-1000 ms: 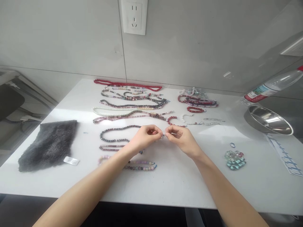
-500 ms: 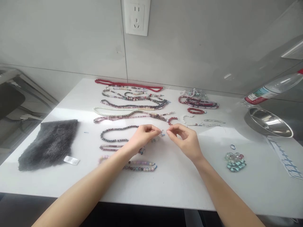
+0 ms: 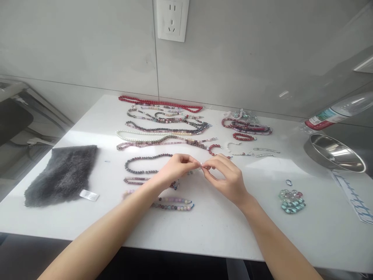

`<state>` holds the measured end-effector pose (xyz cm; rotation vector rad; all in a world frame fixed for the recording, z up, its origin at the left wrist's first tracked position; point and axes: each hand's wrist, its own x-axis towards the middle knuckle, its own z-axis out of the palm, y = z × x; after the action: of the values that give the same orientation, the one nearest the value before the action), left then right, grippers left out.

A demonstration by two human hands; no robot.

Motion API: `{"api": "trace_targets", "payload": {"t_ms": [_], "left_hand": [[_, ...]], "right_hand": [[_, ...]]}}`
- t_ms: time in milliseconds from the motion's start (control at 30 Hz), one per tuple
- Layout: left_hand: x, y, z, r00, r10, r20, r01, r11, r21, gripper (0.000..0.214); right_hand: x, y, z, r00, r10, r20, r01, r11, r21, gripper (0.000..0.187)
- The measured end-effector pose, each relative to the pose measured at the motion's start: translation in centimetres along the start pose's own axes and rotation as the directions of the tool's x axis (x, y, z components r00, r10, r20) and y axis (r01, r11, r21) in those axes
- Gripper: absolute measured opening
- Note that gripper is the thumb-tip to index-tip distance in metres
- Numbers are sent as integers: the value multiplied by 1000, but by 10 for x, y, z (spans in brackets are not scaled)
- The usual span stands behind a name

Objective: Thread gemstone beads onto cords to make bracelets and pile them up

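Over the middle of the white table, my left hand and my right hand meet fingertip to fingertip. Both pinch a small pale piece on a bead strand; what it is exactly is too small to make out. A dark bead strand lies just left of my left hand. A pastel bead strand lies under my left forearm.
Several bead strands lie in rows at the back, with a red one farthest. A pile of loose beads sits at right. A metal bowl and plastic bottle stand far right. A grey fuzzy cloth lies left.
My right hand drew slightly away from the left hand, then came back so the fingertips meet again. The view shifted a little.
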<state>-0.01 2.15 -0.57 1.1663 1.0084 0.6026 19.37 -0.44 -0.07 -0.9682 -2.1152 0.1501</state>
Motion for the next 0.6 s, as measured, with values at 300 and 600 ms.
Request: {"api": "trace_targets", "payload": {"t_ms": [300, 600], "left_hand": [[0, 0, -3, 999, -43, 31, 44, 999, -22, 29], [0, -1, -3, 998, -46, 45, 47, 999, -23, 27]], "right_hand": [[-4, 8, -3, 989, -109, 103, 123, 981, -147, 20], [-3, 7, -1, 974, -154, 167, 188, 959, -214, 13]]}}
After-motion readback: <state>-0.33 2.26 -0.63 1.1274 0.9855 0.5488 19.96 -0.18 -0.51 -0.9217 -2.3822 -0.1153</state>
